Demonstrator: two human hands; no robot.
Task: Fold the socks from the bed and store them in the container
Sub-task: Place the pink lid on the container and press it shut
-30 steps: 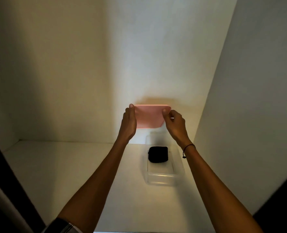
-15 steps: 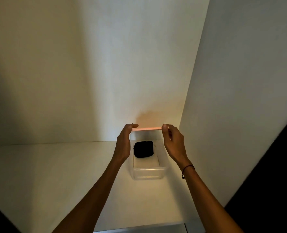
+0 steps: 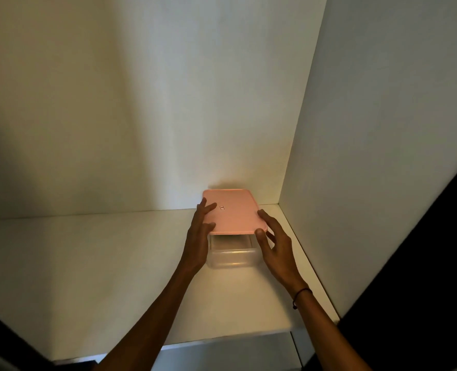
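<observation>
I see my left hand (image 3: 199,238) with a wide grip, fingers spread flat on the left edge of the pink lid (image 3: 232,215), thumb at its near left corner. My right hand (image 3: 274,243) also has a loose, wide grip, thumb on the near right corner, fingers along the right edge. One lid, flat rounded rectangle, pale pink, small label near its left middle. Its long axis runs away from me toward the back wall. It sits on one clear plastic container (image 3: 231,254), overhanging; the near end of the container shows below it. Contents hidden, socks not visible. The container stands on a white shelf (image 3: 88,263), near the right rear corner, close to the side panel (image 3: 382,156). One dark wristband (image 3: 301,295) on my right wrist.
</observation>
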